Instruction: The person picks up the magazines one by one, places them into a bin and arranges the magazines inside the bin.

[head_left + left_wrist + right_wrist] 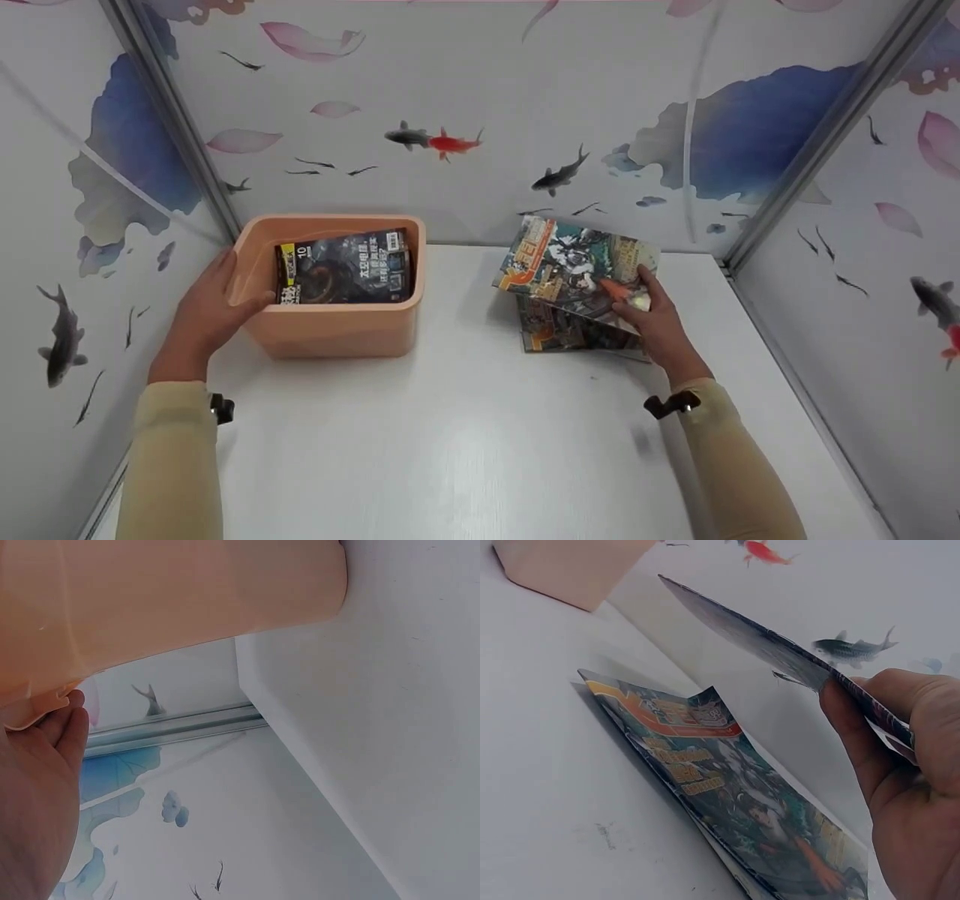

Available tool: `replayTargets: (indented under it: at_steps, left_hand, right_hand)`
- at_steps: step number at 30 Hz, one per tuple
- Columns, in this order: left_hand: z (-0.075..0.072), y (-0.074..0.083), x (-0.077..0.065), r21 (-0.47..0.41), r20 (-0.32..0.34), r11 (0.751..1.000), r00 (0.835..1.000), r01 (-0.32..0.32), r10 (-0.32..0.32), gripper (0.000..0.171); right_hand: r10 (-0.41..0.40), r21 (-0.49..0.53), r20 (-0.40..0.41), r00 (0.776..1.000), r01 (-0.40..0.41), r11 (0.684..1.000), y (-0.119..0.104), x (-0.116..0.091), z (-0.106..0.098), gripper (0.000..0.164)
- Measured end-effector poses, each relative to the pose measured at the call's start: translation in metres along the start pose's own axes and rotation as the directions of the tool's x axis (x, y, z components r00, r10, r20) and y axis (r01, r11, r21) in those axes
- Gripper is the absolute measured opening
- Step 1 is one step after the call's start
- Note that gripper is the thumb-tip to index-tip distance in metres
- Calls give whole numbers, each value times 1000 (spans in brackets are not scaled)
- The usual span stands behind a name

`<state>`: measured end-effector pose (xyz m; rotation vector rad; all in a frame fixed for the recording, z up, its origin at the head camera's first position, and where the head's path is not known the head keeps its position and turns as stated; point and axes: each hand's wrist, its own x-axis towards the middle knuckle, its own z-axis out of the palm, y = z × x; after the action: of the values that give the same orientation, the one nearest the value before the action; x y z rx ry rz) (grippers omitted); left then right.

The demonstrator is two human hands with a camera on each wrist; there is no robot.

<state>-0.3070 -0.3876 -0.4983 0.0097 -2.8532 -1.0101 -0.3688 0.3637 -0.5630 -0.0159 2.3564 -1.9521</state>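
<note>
My right hand (660, 326) pinches a magazine (566, 259) by its right edge, thumb on the cover. In the right wrist view this held magazine (757, 634) is lifted and tilted, apart from another magazine (735, 787) lying on the table below. At the left stands a peach plastic bin (337, 330) with magazines (345, 266) inside, the top one dark. My left hand (214, 315) grips the bin's left rim, thumb over the front corner. From the left wrist, fingers (73, 731) show curled under the rim lip; the thumb is hidden there.
The white table (465, 420) runs up to a back wall (480, 82) and side walls printed with fish and petals. Metal posts (176, 127) stand at the back corners. The bin sits close to the left and back walls.
</note>
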Motion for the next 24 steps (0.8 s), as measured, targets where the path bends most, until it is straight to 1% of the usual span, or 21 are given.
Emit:
replayTargets:
  at_steps: [2,7,9,15,19,24]
  left_hand:
    - [0,0,0,0,1,1000,1000,1,-1,121]
    - [-2,1,-1,-3,-7,1000,1000,-21,21,119]
    - [-3,1,-1,-4,-11,999,999,-34,33,119]
    - [-2,-2,1,3,-8,999,999,-40,40,118]
    - [-2,-3,2,6,-8,999,999,-41,41,119]
    - [-2,-1,0,-1,-14,999,999,-41,41,118]
  right_hand:
    - [-5,16,-1,1000,5,1000,-4,0,1,105]
    - [-30,10,-2,1000,30,1000,-10,0,3,104]
    - [-39,1,1,999,39,999,-12,1,3,103]
    - [-44,-54,-6,999,44,998,-15,3,4,101]
    - [-58,-29,-4,998,58,998,-21,2,8,101]
    - [-56,3,5,998,56,998,-27,1,10,103]
